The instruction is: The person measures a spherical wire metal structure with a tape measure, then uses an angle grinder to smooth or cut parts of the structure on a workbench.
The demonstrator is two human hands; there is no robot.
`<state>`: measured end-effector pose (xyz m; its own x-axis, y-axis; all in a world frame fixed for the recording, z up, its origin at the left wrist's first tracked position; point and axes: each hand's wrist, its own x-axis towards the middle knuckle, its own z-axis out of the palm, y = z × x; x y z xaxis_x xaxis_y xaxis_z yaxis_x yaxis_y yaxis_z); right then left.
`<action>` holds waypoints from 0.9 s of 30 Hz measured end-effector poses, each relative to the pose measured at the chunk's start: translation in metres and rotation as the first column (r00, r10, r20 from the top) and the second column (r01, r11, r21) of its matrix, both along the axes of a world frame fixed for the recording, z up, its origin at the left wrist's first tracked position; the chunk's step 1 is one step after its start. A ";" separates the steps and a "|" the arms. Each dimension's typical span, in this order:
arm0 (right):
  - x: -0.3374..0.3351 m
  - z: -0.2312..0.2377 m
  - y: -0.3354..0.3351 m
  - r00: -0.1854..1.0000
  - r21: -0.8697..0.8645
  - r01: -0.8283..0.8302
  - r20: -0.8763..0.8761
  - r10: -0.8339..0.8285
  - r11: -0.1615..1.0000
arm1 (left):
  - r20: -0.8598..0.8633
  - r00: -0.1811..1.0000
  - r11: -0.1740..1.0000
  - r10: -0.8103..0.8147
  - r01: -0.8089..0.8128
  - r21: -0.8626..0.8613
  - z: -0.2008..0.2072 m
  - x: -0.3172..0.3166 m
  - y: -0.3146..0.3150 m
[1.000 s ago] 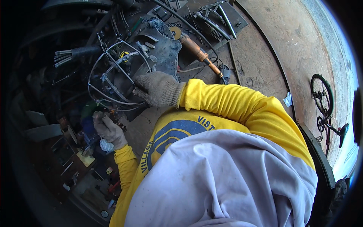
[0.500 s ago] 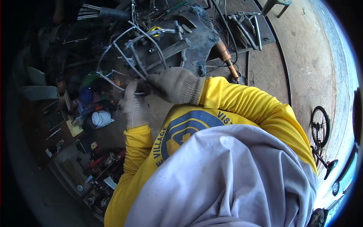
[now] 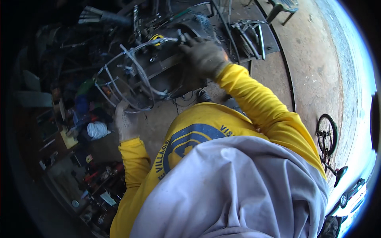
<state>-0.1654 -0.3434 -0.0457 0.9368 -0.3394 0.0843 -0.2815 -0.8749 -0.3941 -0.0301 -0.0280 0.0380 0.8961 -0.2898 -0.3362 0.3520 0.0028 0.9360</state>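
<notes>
My left hand (image 3: 124, 121), in a light knitted work glove, is closed around the lower end of a frame of bent metal rods (image 3: 110, 77). The frame's curved bars reach up over the workbench (image 3: 168, 65). Out over the bench, my right hand (image 3: 205, 57), in a darker, dirty glove, has its fingers stretched toward small metal pieces (image 3: 180, 36). That hand is slightly blurred, and nothing shows in its grip. A yellow tape measure (image 3: 157, 39) lies close to its left. The orange-brown tool beside the bench is mostly hidden behind the right hand.
A stack of cut metal pieces (image 3: 250, 37) lies at the bench's right end. A bundle of rods (image 3: 101, 16) is at the far left. Tools and clutter (image 3: 103, 182) fill the lower left, near a white cloth bundle (image 3: 97, 130). A bicycle (image 3: 326, 137) stands at right.
My right hand has left the frame and moved forward and right over the bench. The left hand, still holding the frame, has shifted left and down; the frame has turned. Sparks at left are gone.
</notes>
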 end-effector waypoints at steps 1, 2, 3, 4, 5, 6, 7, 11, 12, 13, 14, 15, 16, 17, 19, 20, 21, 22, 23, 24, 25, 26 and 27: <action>0.003 -0.007 0.003 1.000 0.019 -0.004 0.004 0.004 1.000 | -0.113 0.993 0.997 0.033 -0.041 -0.069 -0.003 0.003 0.002; 0.007 -0.012 0.003 1.000 0.038 -0.007 0.008 0.007 0.999 | 0.009 1.000 0.999 -0.025 0.025 0.025 -0.006 0.002 0.002; 0.009 -0.004 0.004 1.000 0.045 0.004 0.000 -0.004 0.999 | 0.127 0.989 0.990 -0.070 0.054 0.127 -0.010 0.000 0.008; 0.006 0.010 0.005 0.998 0.037 -0.017 -0.063 0.019 0.999 | 0.038 0.999 0.999 -0.002 0.000 0.050 -0.010 0.001 0.007; 0.009 0.011 0.005 0.995 0.040 -0.024 -0.098 0.028 0.999 | -0.055 0.997 0.998 0.062 -0.063 -0.019 -0.009 0.003 0.007; 0.011 0.012 0.007 0.991 0.048 -0.036 -0.130 0.042 0.998 | -0.129 0.992 0.999 -0.016 0.010 -0.046 -0.011 0.010 0.018; 0.018 0.007 0.005 0.993 0.082 -0.040 -0.109 0.049 0.996 | -0.132 0.991 0.999 -0.021 0.017 -0.034 -0.009 0.008 0.012; 0.027 0.001 0.005 0.989 -0.041 -0.111 -0.102 0.107 0.993 | -0.121 0.993 0.999 0.004 0.001 0.035 0.014 -0.016 -0.022; 0.033 -0.007 0.003 0.989 -0.062 -0.115 -0.096 0.109 0.991 | -0.113 0.993 0.999 -0.028 0.031 0.027 0.018 -0.019 -0.031; 0.036 -0.013 0.003 0.992 -0.140 -0.105 -0.091 0.093 0.985 | -0.082 0.996 0.999 -0.017 0.021 0.047 0.014 -0.012 -0.025; 0.043 -0.027 -0.003 0.995 -0.114 -0.091 -0.047 0.086 0.989 | -0.045 0.999 0.998 -0.009 0.013 0.069 0.009 -0.002 -0.017; 0.043 -0.042 -0.011 0.981 -0.159 -0.191 0.001 0.194 0.969 | -0.053 0.999 0.997 0.011 -0.007 0.080 0.006 0.005 -0.012; 0.039 -0.022 -0.017 0.964 -0.064 -0.265 -0.031 0.263 0.962 | -0.064 0.997 0.995 0.050 -0.045 0.088 0.004 0.004 -0.003; 0.036 -0.002 -0.021 0.944 0.026 -0.308 -0.112 0.309 0.951 | -0.021 0.998 0.996 0.054 -0.052 0.076 0.005 -0.001 -0.004; 0.035 0.003 -0.023 0.935 0.047 -0.300 -0.185 0.303 0.953 | 0.035 0.997 0.996 0.069 -0.071 0.052 0.008 0.004 -0.001; 0.036 0.003 -0.022 0.946 0.064 -0.276 -0.159 0.283 0.959 | 0.016 0.999 0.998 0.044 -0.045 0.037 0.007 0.009 0.008; 0.032 0.007 -0.020 0.955 0.081 -0.249 -0.144 0.258 0.965 | 0.003 0.999 0.999 0.040 -0.040 0.021 0.002 0.014 0.016; 0.030 0.007 -0.020 0.949 0.072 -0.272 -0.146 0.280 0.959 | -0.012 0.999 0.999 0.038 -0.038 0.008 -0.004 0.018 0.025; 0.030 0.009 -0.019 0.952 0.077 -0.263 -0.140 0.271 0.962 | -0.026 1.000 0.998 -0.009 0.008 -0.056 -0.009 0.022 0.032; 0.029 0.009 -0.018 0.956 0.082 -0.248 -0.140 0.258 0.965 | -0.040 0.997 0.991 -0.062 0.057 -0.122 -0.014 0.026 0.039; 0.027 0.008 -0.015 0.950 0.074 -0.265 -0.149 0.274 0.961 | -0.046 0.998 0.991 -0.044 0.038 -0.132 -0.020 0.030 0.044; 0.026 0.008 -0.012 0.955 0.086 -0.255 -0.130 0.265 0.963 | -0.152 0.988 0.986 -0.023 -0.002 -0.165 -0.024 0.035 0.049; 0.025 0.006 -0.011 0.963 0.096 -0.236 -0.113 0.246 0.967 | -0.257 0.966 0.980 -0.017 -0.035 -0.198 -0.023 0.036 0.045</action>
